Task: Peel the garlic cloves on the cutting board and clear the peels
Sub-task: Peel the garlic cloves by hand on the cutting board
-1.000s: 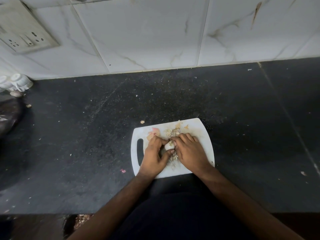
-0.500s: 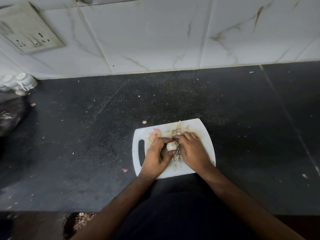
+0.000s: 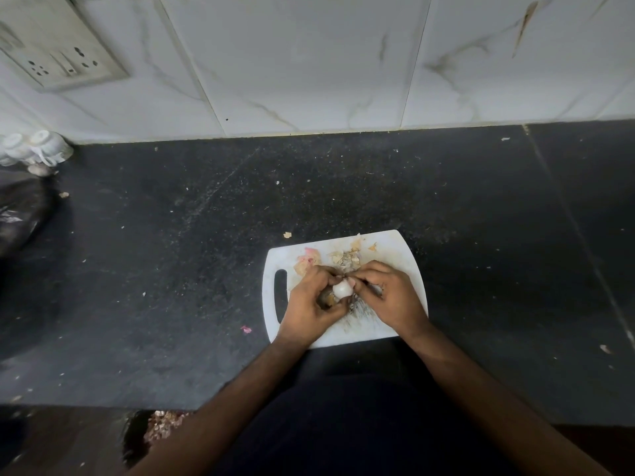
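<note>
A white cutting board (image 3: 405,250) with a handle slot lies on the black counter in front of me. Both hands hover just above its middle. My left hand (image 3: 309,304) cups a white garlic clove (image 3: 342,289), with brownish skin showing under it in the palm. My right hand (image 3: 388,293) pinches at the clove's top with thumb and fingertips. Dry peels (image 3: 345,257) and a pinkish scrap (image 3: 311,255) lie on the far part of the board. Dark crumbs lie on the board under my right hand.
Loose peel bits dot the black counter (image 3: 171,269), one (image 3: 287,235) just beyond the board and a pink one (image 3: 246,329) to its left. A black bag (image 3: 20,214) and white small bottles (image 3: 37,147) sit far left. A bin with peels (image 3: 161,426) is below the counter edge.
The white clove has come into view between my fingertips; it was hidden between my fingers a second ago. My hands have lifted slightly and my right hand's fingertips now pinch at its top.
</note>
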